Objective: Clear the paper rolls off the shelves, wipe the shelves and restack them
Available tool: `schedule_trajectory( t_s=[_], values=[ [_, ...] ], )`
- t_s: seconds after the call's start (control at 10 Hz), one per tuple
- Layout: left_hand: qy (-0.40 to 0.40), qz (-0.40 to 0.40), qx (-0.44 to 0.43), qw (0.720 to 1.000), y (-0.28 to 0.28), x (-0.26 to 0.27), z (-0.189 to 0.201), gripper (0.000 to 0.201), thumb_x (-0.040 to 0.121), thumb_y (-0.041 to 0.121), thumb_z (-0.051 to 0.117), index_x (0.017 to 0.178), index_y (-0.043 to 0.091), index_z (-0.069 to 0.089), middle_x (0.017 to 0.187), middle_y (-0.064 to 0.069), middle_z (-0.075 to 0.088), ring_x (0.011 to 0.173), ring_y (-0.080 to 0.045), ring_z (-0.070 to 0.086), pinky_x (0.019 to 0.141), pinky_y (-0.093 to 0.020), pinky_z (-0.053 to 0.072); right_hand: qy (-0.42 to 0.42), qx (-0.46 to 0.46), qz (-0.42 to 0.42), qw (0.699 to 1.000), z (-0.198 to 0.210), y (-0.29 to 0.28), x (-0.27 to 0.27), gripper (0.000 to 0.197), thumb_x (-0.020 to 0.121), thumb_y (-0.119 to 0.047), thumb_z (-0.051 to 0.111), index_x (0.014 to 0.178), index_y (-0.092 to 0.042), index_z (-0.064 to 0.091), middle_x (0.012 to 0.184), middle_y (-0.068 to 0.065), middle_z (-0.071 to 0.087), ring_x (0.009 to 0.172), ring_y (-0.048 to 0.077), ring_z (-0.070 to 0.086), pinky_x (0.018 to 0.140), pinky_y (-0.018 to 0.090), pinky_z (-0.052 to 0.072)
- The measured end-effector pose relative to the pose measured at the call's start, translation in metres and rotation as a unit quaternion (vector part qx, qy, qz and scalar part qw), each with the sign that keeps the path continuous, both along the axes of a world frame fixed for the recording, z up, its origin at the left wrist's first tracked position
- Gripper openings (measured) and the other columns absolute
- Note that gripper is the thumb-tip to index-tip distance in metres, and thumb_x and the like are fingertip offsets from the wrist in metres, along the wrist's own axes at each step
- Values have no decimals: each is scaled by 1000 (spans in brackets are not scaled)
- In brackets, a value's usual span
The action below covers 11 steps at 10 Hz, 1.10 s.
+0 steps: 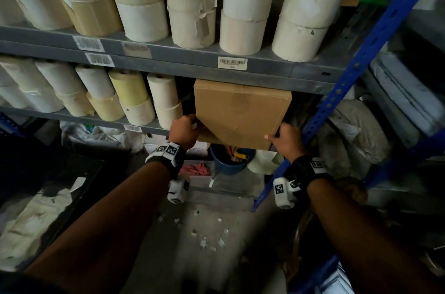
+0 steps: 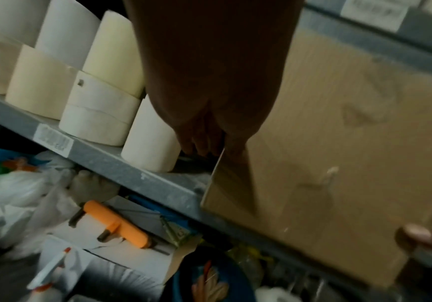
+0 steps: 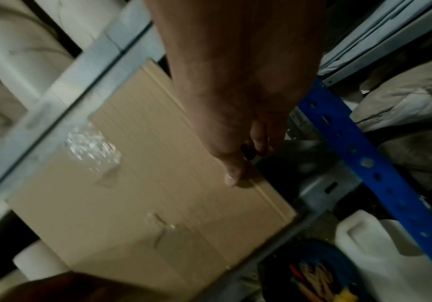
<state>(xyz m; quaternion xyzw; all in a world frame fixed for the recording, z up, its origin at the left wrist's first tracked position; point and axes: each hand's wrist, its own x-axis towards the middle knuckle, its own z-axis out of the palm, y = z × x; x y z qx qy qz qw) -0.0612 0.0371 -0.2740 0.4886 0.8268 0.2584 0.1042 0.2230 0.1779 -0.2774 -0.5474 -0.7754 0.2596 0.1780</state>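
Both hands clamp a brown cardboard box [image 1: 242,113] at the right end of the lower shelf [image 1: 79,116]. The left hand [image 1: 184,130] curls round its left edge, thumb on the front face and fingers [image 2: 199,143] tucked behind, beside the nearest roll. The right hand [image 1: 287,138] pinches the right edge, thumb flat on the front. The box hangs partly past the shelf lip, so it seems to be mid-transfer, though I cannot tell which way.

The paper rolls [image 1: 134,98] stand stacked to the left on this shelf, and more [image 1: 192,4] fill the upper shelf [image 1: 265,62].

Risks, as I judge them:
1. The box's left side sits just beside the end roll [image 2: 152,141]; a sideways swing could topple that stack.
2. Both grips are on edges only, so a heavy box may slip and drop onto the blue bucket [image 1: 228,161] below.
3. The right hand works close to the blue upright [image 1: 361,57] and could get knocked or pinched against it.
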Motion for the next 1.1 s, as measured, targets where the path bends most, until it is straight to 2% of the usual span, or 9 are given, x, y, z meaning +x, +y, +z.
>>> schedule_trajectory(
  t_s=[0.1, 0.2, 0.3, 0.4, 0.5, 0.6, 0.9, 1.0, 1.1],
  values=[
    [38, -15, -34, 999, 0, -5, -31, 40, 94, 24, 75, 133, 16, 69, 116, -23, 73, 97, -46, 68, 81, -44, 51, -39, -46, 12, 998, -34, 2, 4, 44, 84, -28, 86, 120, -8, 69, 116, 17, 73, 108, 36, 70, 89, 48, 60],
    [34, 1, -43, 998, 4, -9, -56, 34, 88, 39, 81, 116, 20, 77, 106, -15, 78, 89, -40, 72, 78, -43, 57, -65, -43, 9, 997, -70, 13, 7, 44, 82, -37, 86, 114, -13, 71, 108, 16, 75, 98, 37, 72, 79, 51, 62],
    [19, 4, -57, 998, 10, -14, -72, 22, 88, 41, 81, 105, 27, 79, 100, -1, 80, 89, -26, 74, 81, -43, 61, -110, -25, 10, 994, -74, 12, 3, 42, 86, -45, 80, 104, -8, 72, 99, 20, 73, 90, 39, 70, 75, 49, 60],
    [44, 8, -70, 997, 17, -15, -79, 19, 91, 40, 78, 106, 29, 78, 98, 0, 80, 86, -23, 75, 80, -42, 62, -137, 0, 17, 990, -85, 21, 2, 46, 88, -53, 76, 102, -9, 73, 97, 19, 74, 88, 39, 70, 75, 48, 60],
    [99, 48, -105, 988, 23, -15, -80, 26, 98, 46, 68, 115, 28, 75, 94, -8, 77, 82, -31, 73, 69, -40, 58, -148, 37, 22, 988, -89, 25, -2, 43, 88, -53, 74, 103, -12, 72, 96, 18, 76, 86, 38, 71, 72, 47, 61],
    [116, 63, -103, 986, 22, -10, -77, 24, 100, 45, 62, 119, 32, 72, 94, -14, 74, 84, -37, 71, 70, -43, 56, -161, 51, 10, 986, -77, 18, -7, 37, 90, -45, 77, 104, -11, 72, 96, 23, 73, 86, 43, 70, 72, 49, 60],
    [127, 85, -115, 982, 25, -9, -79, 18, 101, 30, 61, 110, 33, 76, 90, -7, 73, 79, -31, 71, 72, -43, 61, -183, 60, -7, 981, -76, 16, -8, 35, 92, -43, 76, 108, -12, 72, 102, 24, 71, 95, 47, 67, 79, 52, 59],
    [86, 73, -139, 984, 20, -8, -66, 21, 97, 29, 65, 115, 34, 76, 93, -9, 73, 84, -35, 72, 75, -48, 63, -163, 39, 2, 986, -67, 2, -6, 30, 92, -26, 77, 116, -10, 68, 108, 25, 71, 102, 48, 67, 84, 51, 59],
    [48, 49, -120, 990, 1, 1, -60, 34, 92, 36, 75, 126, 35, 72, 109, -10, 75, 102, -34, 71, 86, -45, 60, -115, 44, -23, 992, -72, -22, -2, 30, 91, -17, 75, 119, -10, 66, 113, 24, 70, 108, 46, 66, 89, 50, 59]
  ],
)
